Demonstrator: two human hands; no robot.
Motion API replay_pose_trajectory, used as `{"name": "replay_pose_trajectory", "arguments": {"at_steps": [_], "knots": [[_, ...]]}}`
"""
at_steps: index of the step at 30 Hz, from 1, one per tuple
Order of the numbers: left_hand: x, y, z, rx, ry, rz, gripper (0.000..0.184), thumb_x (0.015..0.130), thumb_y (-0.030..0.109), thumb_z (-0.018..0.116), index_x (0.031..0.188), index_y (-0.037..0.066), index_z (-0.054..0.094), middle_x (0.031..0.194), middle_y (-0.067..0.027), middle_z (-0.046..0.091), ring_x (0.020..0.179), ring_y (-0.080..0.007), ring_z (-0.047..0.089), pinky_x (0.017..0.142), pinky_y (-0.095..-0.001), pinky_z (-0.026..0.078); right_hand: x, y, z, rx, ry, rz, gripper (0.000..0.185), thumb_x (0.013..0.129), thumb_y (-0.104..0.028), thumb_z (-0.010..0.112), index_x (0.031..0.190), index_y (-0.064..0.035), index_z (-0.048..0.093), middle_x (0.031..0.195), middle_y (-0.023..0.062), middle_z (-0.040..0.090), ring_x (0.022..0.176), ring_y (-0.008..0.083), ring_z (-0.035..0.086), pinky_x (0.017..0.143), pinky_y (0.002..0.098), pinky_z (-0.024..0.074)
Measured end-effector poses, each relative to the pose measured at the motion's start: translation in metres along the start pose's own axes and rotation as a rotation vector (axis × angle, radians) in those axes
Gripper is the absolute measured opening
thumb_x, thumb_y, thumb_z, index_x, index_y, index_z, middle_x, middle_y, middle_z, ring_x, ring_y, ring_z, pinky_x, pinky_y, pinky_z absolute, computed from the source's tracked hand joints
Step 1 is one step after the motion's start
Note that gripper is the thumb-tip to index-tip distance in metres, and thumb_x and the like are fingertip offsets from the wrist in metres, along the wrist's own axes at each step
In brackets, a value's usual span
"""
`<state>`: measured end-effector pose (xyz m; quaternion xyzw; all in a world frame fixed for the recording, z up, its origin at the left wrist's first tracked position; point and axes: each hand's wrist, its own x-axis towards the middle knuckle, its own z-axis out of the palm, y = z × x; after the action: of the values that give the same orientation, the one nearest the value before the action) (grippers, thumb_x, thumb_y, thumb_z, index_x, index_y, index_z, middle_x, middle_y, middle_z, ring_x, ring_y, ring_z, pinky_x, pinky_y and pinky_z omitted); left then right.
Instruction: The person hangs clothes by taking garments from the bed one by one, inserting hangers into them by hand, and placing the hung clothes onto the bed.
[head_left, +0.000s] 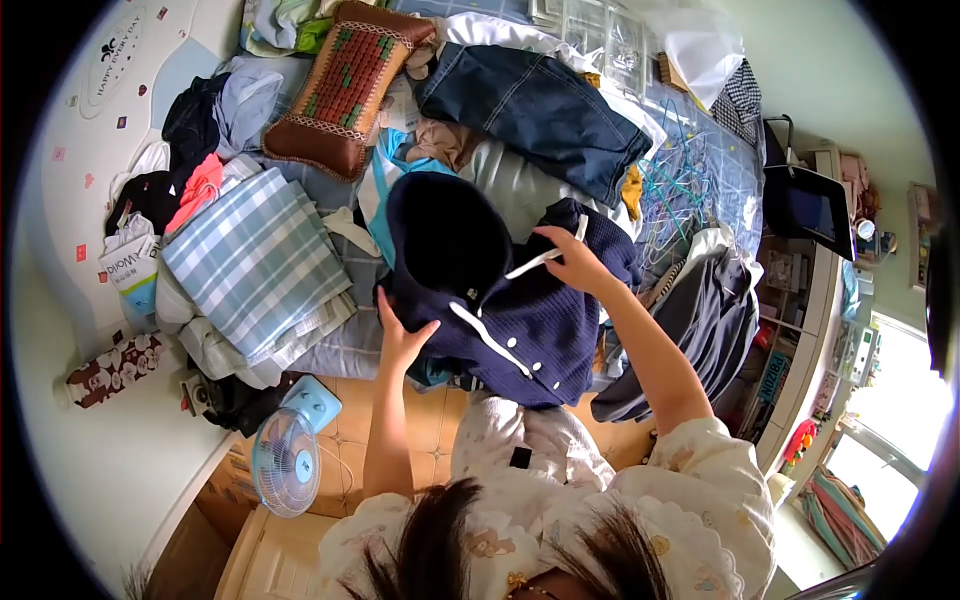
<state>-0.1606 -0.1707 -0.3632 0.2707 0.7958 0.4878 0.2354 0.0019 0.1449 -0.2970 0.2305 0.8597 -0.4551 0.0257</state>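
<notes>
A navy hooded garment (535,335) in ribbed knit, with white buttons and a white cord (543,258), is held at the near edge of a bed (328,357), its dark hood opened toward the viewer. The hood's lower left side is cupped by the left hand (403,335), with thumb and fingers spread along the cloth; how firmly it is gripped cannot be told. The cord seems to be pinched in the fingers of the right hand (578,265). The knit can be judged soft, fairly thick and unbreakable, easily sagged if lifted by the cord alone; it is best grasped at the hood seam or shoulders. Beyond, dark denim (535,115) and a brown cushion (340,95) are heaped; folded checked cloth (255,260) is stacked to the left, and tangled hangers (690,180) are piled to the right. A blue fan (287,462) is placed below, on the floor.
</notes>
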Motion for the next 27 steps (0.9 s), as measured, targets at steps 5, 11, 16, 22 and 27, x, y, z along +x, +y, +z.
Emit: {"name": "replay_pose_trajectory", "arguments": {"at_steps": [5,11,16,22,27], "knots": [[0.005,-0.022,0.001,-0.181,-0.544,-0.340,0.065,0.066,0.023,0.081,0.119,-0.003,0.053,0.116,-0.0134,0.061,0.106,-0.0221,0.058,0.092,-0.0323,0.045,0.042,0.025,0.071,-0.659,-0.357,0.148,0.060,0.070,-0.022,0.067,0.124,-0.0050,0.048,0.103,0.0145,0.064,0.102,0.0309,0.059,0.093,0.0451,0.0400],[-0.006,0.003,-0.021,-0.282,-0.710,-0.330,0.057,0.065,0.021,0.082,0.111,-0.006,0.059,0.110,-0.0132,0.064,0.101,-0.0204,0.059,0.088,-0.0309,0.047,0.053,-0.006,0.086,-0.542,-0.494,0.436,0.056,0.071,-0.028,0.070,0.118,-0.0022,0.055,0.105,0.0164,0.064,0.100,0.0312,0.062,0.091,0.0410,0.0429],[-0.041,0.027,-0.036,-0.302,-0.579,-0.371,0.053,0.066,0.017,0.081,0.109,-0.005,0.059,0.105,-0.0115,0.064,0.096,-0.0178,0.060,0.085,-0.0296,0.048,0.000,0.014,0.056,-0.047,-0.078,0.191,0.035,0.077,-0.017,0.066,0.107,0.0002,0.060,0.097,0.0185,0.065,0.093,0.0321,0.063,0.081,0.0356,0.0485],[-0.034,0.139,-0.032,-0.438,-0.429,0.050,0.040,0.077,0.006,0.071,0.111,-0.007,0.054,0.101,-0.0099,0.065,0.090,-0.0137,0.061,0.081,-0.0280,0.048,-0.144,-0.078,-0.070,0.573,0.223,0.272,0.024,0.085,-0.002,0.048,0.107,0.0004,0.058,0.091,0.0017,0.060,0.086,0.0101,0.052,0.078,0.0255,0.0435],[-0.004,0.249,-0.020,-0.606,-0.447,0.275,0.037,0.083,0.006,0.067,0.115,-0.003,0.052,0.097,-0.0044,0.061,0.092,-0.0127,0.056,0.084,-0.0259,0.044,-0.243,-0.103,-0.130,0.715,0.700,0.025,0.027,0.089,0.002,0.047,0.115,0.0012,0.055,0.103,0.0032,0.063,0.093,0.0108,0.057,0.082,0.0249,0.0442]]}}
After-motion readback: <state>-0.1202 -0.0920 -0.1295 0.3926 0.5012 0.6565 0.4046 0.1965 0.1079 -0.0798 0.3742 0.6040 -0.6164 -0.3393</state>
